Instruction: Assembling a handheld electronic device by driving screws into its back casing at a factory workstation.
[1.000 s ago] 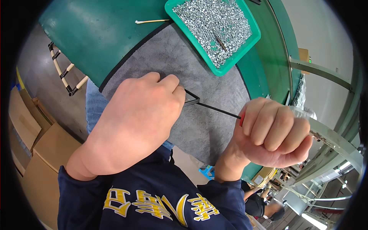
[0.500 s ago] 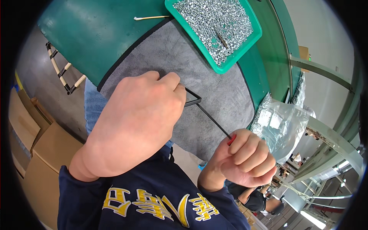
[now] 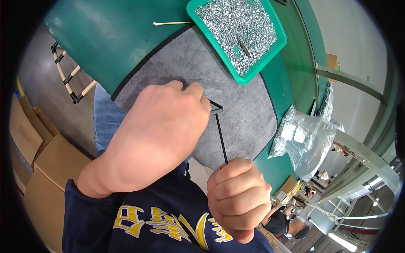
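My left hand is closed around a black, thin-edged frame-like part. Only one corner of it sticks out past the knuckles, above the grey cloth mat. Wrapped in my right hand, lower and to the right, is a screwdriver with a thin black shaft and a red handle. Most of that handle is hidden in the fist. The shaft's far end meets the part's exposed corner; the exact contact is too small to make out. My left fingertips are out of sight behind the hand.
A green tray full of small shiny metal pieces stands at the far edge of the mat, with a dark slim piece among them. A cotton swab lies on the green table. Clear plastic bags are at right, cardboard boxes at left.
My right hand has moved left and toward me, turning so that its knuckles face up. The shaft has swung from slanted to nearly upright in the picture. My left hand has shifted slightly right.
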### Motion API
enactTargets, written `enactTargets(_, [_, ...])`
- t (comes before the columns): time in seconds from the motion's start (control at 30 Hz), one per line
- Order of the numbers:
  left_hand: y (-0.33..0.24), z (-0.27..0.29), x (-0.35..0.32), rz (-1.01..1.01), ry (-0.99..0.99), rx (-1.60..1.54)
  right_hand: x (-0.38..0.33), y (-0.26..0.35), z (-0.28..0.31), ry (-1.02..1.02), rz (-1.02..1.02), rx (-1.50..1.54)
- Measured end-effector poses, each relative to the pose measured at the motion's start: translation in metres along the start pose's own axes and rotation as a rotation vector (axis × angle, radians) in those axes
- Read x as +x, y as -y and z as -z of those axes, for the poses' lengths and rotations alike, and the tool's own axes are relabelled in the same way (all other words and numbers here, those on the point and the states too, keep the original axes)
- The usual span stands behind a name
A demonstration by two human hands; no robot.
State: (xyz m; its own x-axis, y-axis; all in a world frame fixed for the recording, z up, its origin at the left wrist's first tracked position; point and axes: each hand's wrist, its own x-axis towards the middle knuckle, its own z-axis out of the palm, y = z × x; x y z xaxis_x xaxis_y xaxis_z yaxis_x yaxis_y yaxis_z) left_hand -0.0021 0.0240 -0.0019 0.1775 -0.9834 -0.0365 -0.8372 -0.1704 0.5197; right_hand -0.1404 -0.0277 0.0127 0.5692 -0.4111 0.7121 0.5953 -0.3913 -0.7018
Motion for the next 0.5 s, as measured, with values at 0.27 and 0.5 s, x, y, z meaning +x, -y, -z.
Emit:
enactTargets(0.27, [-0.003,-0.003,-0.006,0.004,0.016,-0.033,0.046,0.002,-0.007,0.074,-0.352,0.023])
enactTargets(0.5, [0.003,-0.005,-0.006,-0.056,-0.094,-0.129,0.072,-0.006,0.01,-0.007,-0.488,0.138])
